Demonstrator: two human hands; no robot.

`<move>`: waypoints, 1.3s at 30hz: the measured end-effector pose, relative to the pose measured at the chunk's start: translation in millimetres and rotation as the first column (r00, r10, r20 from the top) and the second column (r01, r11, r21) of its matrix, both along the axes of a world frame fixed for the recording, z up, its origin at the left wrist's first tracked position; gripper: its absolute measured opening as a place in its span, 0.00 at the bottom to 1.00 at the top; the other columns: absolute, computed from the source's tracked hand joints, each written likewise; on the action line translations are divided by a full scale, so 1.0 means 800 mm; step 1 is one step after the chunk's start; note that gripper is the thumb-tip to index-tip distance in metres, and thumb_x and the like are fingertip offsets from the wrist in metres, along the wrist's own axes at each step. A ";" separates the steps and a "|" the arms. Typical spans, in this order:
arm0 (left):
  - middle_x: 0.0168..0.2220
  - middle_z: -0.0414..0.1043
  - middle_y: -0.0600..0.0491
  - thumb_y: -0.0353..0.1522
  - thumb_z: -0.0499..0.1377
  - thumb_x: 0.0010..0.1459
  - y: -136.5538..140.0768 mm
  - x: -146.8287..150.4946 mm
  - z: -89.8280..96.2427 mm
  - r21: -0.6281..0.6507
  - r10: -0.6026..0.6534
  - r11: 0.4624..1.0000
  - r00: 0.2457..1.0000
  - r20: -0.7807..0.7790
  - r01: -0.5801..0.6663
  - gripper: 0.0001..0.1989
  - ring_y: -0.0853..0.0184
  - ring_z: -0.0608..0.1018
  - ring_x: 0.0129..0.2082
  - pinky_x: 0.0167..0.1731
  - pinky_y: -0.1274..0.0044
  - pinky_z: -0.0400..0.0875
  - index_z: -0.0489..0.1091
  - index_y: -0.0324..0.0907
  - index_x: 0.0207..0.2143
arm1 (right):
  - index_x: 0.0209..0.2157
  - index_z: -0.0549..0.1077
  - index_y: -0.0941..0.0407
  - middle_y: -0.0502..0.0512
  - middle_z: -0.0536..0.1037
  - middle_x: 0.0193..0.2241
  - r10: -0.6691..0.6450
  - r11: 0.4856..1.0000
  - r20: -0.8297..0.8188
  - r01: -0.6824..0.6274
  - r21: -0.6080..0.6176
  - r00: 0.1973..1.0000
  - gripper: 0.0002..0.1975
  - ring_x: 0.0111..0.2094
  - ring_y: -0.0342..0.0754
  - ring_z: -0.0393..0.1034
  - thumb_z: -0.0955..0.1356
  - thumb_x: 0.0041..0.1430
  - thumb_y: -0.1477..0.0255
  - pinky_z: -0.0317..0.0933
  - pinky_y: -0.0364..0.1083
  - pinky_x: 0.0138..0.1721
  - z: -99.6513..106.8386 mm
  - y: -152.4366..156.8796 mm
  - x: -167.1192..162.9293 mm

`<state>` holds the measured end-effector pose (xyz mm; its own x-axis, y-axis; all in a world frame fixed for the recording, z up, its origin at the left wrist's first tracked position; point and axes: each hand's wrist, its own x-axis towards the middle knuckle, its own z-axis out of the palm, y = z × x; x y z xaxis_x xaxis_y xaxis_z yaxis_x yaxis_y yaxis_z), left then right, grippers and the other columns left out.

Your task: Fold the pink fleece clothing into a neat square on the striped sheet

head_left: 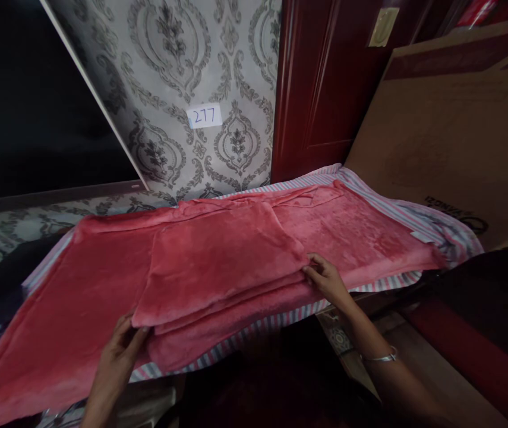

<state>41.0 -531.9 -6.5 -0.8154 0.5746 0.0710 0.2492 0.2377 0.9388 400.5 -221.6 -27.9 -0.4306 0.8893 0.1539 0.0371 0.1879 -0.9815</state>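
Observation:
A pink plush blanket (227, 255) lies spread along a table, with a folded rectangular section stacked in its middle. My left hand (122, 345) pinches the near left corner of that folded section between thumb and fingers. At the near right corner, my right hand (322, 276) grips the edge in its fingertips; a silver bangle circles that wrist. The blanket's left part hangs toward the near left, and its right part stretches flat to the far right. Beneath it shows a striped cloth (275, 321) in pink, white and grey.
A dark television screen (49, 101) stands at the left, before patterned wallpaper (169, 71) bearing a paper label (204, 115) marked 277. A red wooden door (325, 83) is behind the table. A large cardboard box (450, 142) leans at the right.

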 end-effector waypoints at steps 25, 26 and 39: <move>0.65 0.64 0.38 0.44 0.60 0.55 0.185 -0.029 0.023 -0.257 -0.407 0.913 0.671 -0.620 0.316 0.24 0.47 0.66 0.66 0.67 0.54 0.54 0.76 0.42 0.50 | 0.50 0.79 0.51 0.59 0.76 0.57 0.045 0.886 0.072 -0.073 0.459 0.996 0.19 0.61 0.57 0.68 0.67 0.58 0.67 0.61 0.59 0.62 0.020 0.073 -0.126; 0.64 0.66 0.39 0.44 0.59 0.54 0.174 -0.032 0.013 -0.295 -0.410 0.912 0.672 -0.616 0.286 0.23 0.47 0.67 0.65 0.66 0.55 0.56 0.76 0.42 0.48 | 0.47 0.80 0.50 0.58 0.78 0.55 0.024 0.886 0.098 -0.067 0.459 0.995 0.18 0.58 0.56 0.70 0.66 0.57 0.68 0.61 0.59 0.62 0.008 0.070 -0.116; 0.36 0.80 0.47 0.56 0.56 0.48 0.096 -0.024 -0.010 -0.166 0.028 0.983 0.955 -0.295 -0.081 0.33 0.57 0.80 0.35 0.37 0.69 0.74 0.74 0.41 0.45 | 0.48 0.79 0.57 0.65 0.81 0.48 -0.228 0.920 0.123 0.173 0.352 0.966 0.24 0.49 0.59 0.76 0.65 0.56 0.58 0.67 0.59 0.54 -0.040 0.068 -0.067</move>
